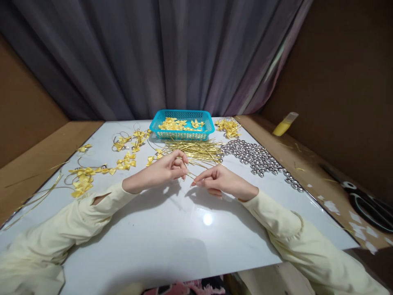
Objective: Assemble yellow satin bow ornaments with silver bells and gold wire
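Note:
My left hand [173, 166] and my right hand [216, 180] meet near the middle of the white tabletop, each pinching a thin gold wire [192, 175] that spans the small gap between their fingertips. Whether anything else sits in the left fingers is hidden. Just beyond the hands lies a loose bundle of gold wires [196, 150]. Silver teardrop-shaped beads [254, 155] are heaped to the right of that bundle. On the left, yellow ribbon flowers [84, 180] on curled wires are spread over the table.
A turquoise basket [156, 130] holding yellow flowers stands at the back, with another pile of flowers [229, 128] beside it. Along the right side are a tube with yellow contents [285, 124], black-handled scissors [368, 209] and white paper scraps [331, 207]. A grey curtain [184, 53] hangs behind.

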### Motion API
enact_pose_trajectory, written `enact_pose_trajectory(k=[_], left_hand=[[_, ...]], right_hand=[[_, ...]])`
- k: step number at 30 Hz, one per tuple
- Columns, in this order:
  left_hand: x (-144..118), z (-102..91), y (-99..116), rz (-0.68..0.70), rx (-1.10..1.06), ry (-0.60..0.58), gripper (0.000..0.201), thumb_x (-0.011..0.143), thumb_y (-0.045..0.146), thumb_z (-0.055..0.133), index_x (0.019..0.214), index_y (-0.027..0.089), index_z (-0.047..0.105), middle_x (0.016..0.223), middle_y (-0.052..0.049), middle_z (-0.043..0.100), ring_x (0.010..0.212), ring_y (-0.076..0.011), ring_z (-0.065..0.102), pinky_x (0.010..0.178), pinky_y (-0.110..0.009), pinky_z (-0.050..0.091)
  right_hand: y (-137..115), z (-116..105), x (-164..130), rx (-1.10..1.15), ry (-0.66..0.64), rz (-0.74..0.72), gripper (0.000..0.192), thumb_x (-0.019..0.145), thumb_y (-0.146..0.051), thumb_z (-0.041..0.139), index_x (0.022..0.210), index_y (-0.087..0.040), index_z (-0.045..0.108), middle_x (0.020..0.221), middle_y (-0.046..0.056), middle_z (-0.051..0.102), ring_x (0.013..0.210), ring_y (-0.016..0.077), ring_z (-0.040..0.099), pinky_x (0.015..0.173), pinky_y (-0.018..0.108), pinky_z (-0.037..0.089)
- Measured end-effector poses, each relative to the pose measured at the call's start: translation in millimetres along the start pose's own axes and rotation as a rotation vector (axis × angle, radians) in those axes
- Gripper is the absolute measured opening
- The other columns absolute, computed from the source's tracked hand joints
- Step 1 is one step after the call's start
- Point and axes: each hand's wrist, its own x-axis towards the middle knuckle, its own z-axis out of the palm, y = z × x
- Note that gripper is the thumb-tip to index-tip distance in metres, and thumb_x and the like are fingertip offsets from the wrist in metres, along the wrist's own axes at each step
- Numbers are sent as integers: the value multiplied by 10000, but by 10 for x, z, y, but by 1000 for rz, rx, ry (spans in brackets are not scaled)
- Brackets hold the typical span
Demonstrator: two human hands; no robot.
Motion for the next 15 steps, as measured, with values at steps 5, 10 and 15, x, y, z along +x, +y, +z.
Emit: enact_pose_trajectory(k=[5, 10, 15], left_hand=[[5, -18, -17, 4, 4, -4, 121, 828, 194, 505, 879, 195, 395, 632, 48, 518, 584, -102, 449, 558, -224, 326], [-10, -32, -53, 14, 12, -16, 194, 818, 179, 516, 936, 210, 364, 642, 54, 527, 579, -102, 440, 553, -230, 312], [-34, -18, 1, 3, 8, 9, 226, 798, 165, 521, 925, 209, 339, 619, 66, 500, 575, -100, 432, 551, -227, 320]], right_hand=[[-7, 0, 1, -27, 12, 16, 237, 795, -275, 552, 890, -100, 681, 363, -89, 372, 339, 40, 302, 376, 187, 242], [-3, -2, 1, -66, 49, 21, 244, 785, -294, 563, 864, -97, 684, 364, -87, 360, 342, 40, 300, 367, 184, 239], [42, -7, 27, -86, 68, 38, 195, 759, -212, 528, 822, -95, 672, 357, -88, 368, 327, 37, 296, 353, 174, 230]])
